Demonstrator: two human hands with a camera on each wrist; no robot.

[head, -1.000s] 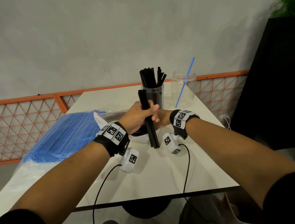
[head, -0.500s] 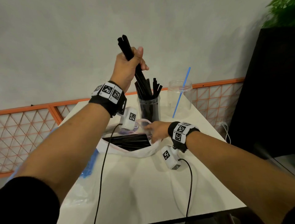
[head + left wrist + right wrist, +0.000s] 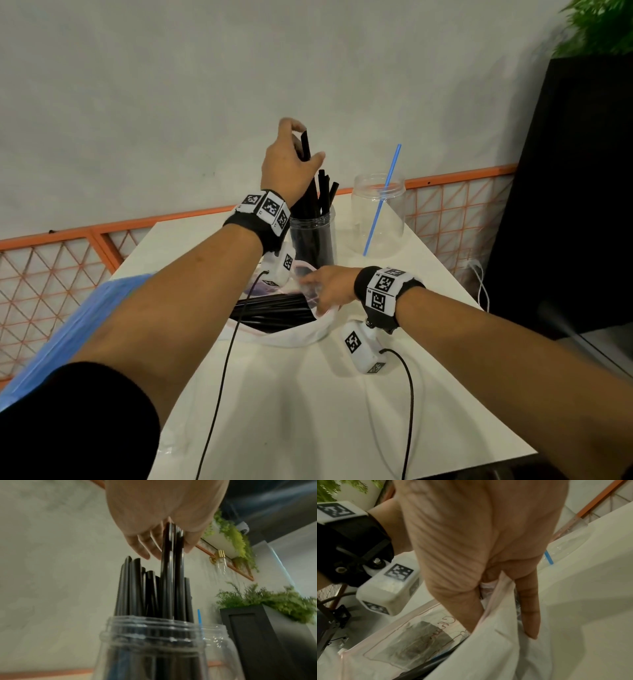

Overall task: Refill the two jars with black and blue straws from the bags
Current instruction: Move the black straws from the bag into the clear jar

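Note:
A clear jar (image 3: 312,236) (image 3: 154,646) holds several black straws. My left hand (image 3: 291,161) (image 3: 164,536) is above it and grips a bunch of black straws (image 3: 306,145) (image 3: 173,574) whose lower ends stand inside the jar. A second clear jar (image 3: 378,216) to the right holds one blue straw (image 3: 382,202). My right hand (image 3: 329,286) (image 3: 496,588) pinches the rim of the white plastic bag (image 3: 298,334) (image 3: 488,649) of black straws (image 3: 274,310). A bag of blue straws (image 3: 85,322) lies at the table's left edge.
The white table (image 3: 325,411) stands against a grey wall with an orange lattice rail (image 3: 61,260) behind it. A black cabinet (image 3: 575,192) with green plants is at the right. Wrist-camera cables (image 3: 219,394) trail over the table.
My left hand carried the black straws up from the bag and has lowered them into the jar. My right hand moved to the bag's rim and stays there.

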